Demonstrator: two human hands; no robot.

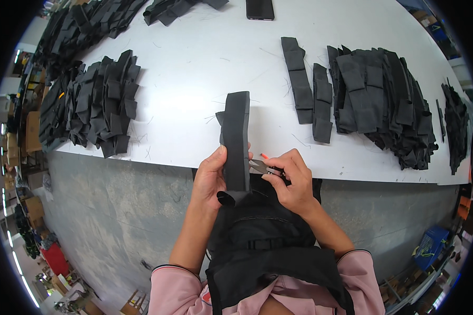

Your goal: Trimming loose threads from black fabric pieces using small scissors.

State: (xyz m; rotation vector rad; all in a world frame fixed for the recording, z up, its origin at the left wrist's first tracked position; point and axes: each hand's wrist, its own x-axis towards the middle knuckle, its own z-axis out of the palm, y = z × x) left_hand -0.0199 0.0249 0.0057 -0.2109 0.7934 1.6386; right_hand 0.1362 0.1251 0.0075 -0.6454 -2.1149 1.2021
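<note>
Black fabric strip [235, 128], long, flat and stitched, sits pinched between the thumb and fingers of the left hand [210, 177], reaching away from the person over the near edge of the smooth white table [184, 105]. The right hand [295, 181] is wrapped round small metal snips with dark handles [259, 166], their blades aimed at the strip's right edge; I cannot tell whether they touch cloth. A slip there could nick the fabric, or the left fingertips, which show just beside the blades. Thin dark loose threads [211, 117] on the strip's left side could be missed, since they match the cloth. Farther right, two separate black strips [298, 79] lie near a heaped black pile [370, 94]; a careless sweep might mix them.
</note>
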